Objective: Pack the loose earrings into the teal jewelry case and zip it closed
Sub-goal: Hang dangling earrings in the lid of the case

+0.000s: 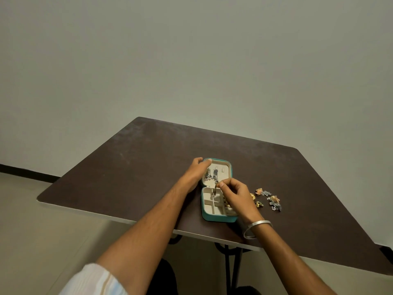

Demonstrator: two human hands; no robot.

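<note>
The teal jewelry case (212, 218) lies open on the dark table, cream lining up, lid (224, 167) folded back away from me. Two dangling earrings (211, 175) hang on the lid's inner panel. My left hand (194, 173) grips the lid's left edge, fingers curled over its far corner. My right hand (236, 193) hovers over the case's compartments and pinches a small earring (215, 187) between thumb and forefinger. Several loose earrings (268, 199), gold, orange and silver, lie in a cluster right of the case.
The brown table (138, 167) has a white front edge close to the case. A silver bangle (256, 227) sits on my right wrist. Black table legs (230, 265) show below. A plain wall stands behind.
</note>
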